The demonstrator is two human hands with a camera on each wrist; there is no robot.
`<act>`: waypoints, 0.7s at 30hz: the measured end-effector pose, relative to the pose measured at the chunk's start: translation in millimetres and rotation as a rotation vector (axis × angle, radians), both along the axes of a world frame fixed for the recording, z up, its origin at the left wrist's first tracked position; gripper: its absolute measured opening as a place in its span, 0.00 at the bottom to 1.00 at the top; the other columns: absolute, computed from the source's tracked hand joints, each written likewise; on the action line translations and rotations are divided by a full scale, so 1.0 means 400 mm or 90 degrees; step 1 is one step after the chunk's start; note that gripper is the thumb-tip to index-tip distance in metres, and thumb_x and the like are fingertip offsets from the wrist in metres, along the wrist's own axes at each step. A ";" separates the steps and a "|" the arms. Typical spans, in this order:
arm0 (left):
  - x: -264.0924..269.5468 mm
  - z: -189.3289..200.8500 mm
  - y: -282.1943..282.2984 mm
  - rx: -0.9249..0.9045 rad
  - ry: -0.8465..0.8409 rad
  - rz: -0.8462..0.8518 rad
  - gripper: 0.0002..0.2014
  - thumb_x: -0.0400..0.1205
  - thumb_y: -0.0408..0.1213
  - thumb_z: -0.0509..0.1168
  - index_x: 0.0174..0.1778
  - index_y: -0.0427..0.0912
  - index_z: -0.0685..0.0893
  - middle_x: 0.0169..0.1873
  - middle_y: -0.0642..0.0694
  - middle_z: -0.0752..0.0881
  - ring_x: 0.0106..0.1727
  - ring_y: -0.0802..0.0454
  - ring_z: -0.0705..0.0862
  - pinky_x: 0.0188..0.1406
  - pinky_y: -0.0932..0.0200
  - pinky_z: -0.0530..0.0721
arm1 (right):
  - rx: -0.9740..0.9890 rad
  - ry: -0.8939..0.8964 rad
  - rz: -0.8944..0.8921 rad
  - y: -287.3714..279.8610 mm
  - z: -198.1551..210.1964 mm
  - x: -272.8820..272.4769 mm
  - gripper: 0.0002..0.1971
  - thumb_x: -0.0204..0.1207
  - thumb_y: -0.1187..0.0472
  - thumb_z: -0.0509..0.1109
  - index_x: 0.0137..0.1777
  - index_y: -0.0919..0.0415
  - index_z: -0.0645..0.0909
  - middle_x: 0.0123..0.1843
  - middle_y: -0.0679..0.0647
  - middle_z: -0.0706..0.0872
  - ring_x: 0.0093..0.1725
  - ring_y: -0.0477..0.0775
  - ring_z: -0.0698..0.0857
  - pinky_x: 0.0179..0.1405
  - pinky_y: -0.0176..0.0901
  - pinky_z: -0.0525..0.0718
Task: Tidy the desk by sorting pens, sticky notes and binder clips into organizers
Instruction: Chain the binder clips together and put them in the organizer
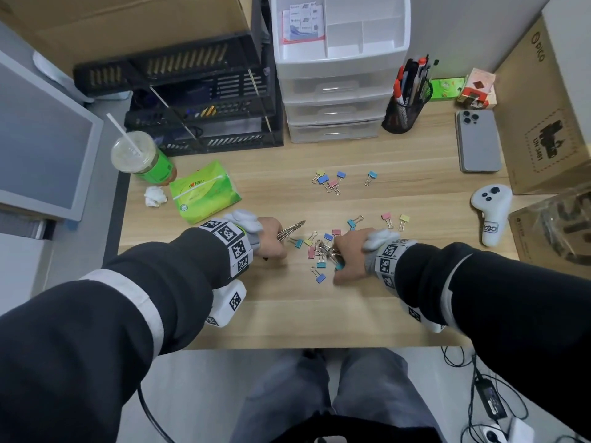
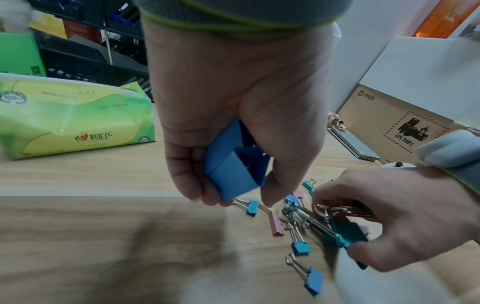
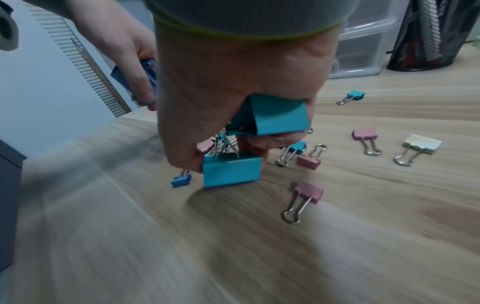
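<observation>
My left hand (image 1: 271, 241) grips large blue binder clips (image 2: 233, 164), their wire handles (image 1: 291, 230) sticking out past my fist. My right hand (image 1: 347, 255) holds large teal binder clips (image 3: 270, 117), one more (image 3: 232, 171) hanging low by my thumb. Both hands sit just above the desk at a pile of small coloured clips (image 1: 316, 251). Another small cluster of clips (image 1: 329, 182) lies farther back. A pink clip (image 3: 309, 192) and a yellow one (image 3: 422, 144) lie to the right of my right hand.
A white drawer organizer (image 1: 339, 75) and a black tray rack (image 1: 204, 100) stand at the back. A mesh pen cup (image 1: 406, 103), phone (image 1: 478, 140), white controller (image 1: 491, 212), cardboard box (image 1: 540, 116), tissue pack (image 1: 204, 191) and drink cup (image 1: 144, 158) stand around the desk.
</observation>
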State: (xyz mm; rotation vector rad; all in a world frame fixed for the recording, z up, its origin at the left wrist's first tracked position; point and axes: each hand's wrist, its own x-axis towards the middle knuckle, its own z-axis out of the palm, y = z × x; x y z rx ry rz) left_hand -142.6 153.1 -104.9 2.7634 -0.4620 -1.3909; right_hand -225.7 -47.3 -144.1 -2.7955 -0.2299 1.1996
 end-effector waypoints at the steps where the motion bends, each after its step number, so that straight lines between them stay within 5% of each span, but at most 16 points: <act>1: 0.002 0.003 -0.003 -0.004 -0.004 0.000 0.10 0.74 0.43 0.69 0.43 0.39 0.86 0.30 0.47 0.86 0.37 0.43 0.89 0.42 0.52 0.89 | 0.020 0.005 -0.008 -0.011 0.006 0.003 0.25 0.59 0.31 0.68 0.45 0.51 0.78 0.39 0.48 0.86 0.36 0.52 0.87 0.40 0.46 0.89; 5: 0.019 0.027 -0.016 -0.028 -0.017 0.004 0.06 0.76 0.42 0.70 0.41 0.43 0.84 0.29 0.48 0.84 0.34 0.46 0.85 0.37 0.56 0.85 | 0.126 0.061 -0.055 -0.058 0.042 0.021 0.16 0.68 0.39 0.72 0.43 0.49 0.75 0.38 0.46 0.82 0.37 0.52 0.83 0.36 0.44 0.83; 9: 0.037 0.045 -0.033 -0.119 -0.009 0.049 0.10 0.74 0.43 0.74 0.44 0.40 0.88 0.32 0.47 0.87 0.33 0.49 0.85 0.36 0.55 0.85 | 0.214 0.051 -0.138 -0.078 0.057 0.041 0.13 0.62 0.40 0.74 0.41 0.43 0.77 0.38 0.48 0.85 0.41 0.57 0.87 0.38 0.51 0.87; 12: 0.052 0.082 -0.059 -0.234 -0.009 0.090 0.10 0.76 0.45 0.76 0.42 0.42 0.87 0.27 0.50 0.86 0.28 0.55 0.81 0.32 0.62 0.81 | 0.278 0.009 -0.160 -0.075 0.094 0.064 0.11 0.66 0.43 0.74 0.40 0.43 0.75 0.36 0.45 0.80 0.37 0.51 0.81 0.35 0.44 0.79; 17: 0.097 0.152 -0.118 -0.332 -0.012 0.165 0.07 0.84 0.38 0.69 0.41 0.41 0.83 0.33 0.36 0.87 0.26 0.51 0.80 0.19 0.71 0.78 | 0.306 -0.091 -0.162 -0.068 0.157 0.109 0.18 0.65 0.44 0.74 0.47 0.56 0.79 0.45 0.59 0.86 0.45 0.61 0.84 0.44 0.54 0.84; 21: 0.141 0.191 -0.146 -0.312 -0.047 0.169 0.09 0.82 0.40 0.69 0.39 0.41 0.86 0.34 0.38 0.91 0.27 0.51 0.84 0.25 0.66 0.82 | 0.276 -0.119 -0.185 -0.083 0.204 0.144 0.22 0.66 0.41 0.74 0.56 0.53 0.82 0.47 0.54 0.88 0.49 0.59 0.86 0.48 0.52 0.87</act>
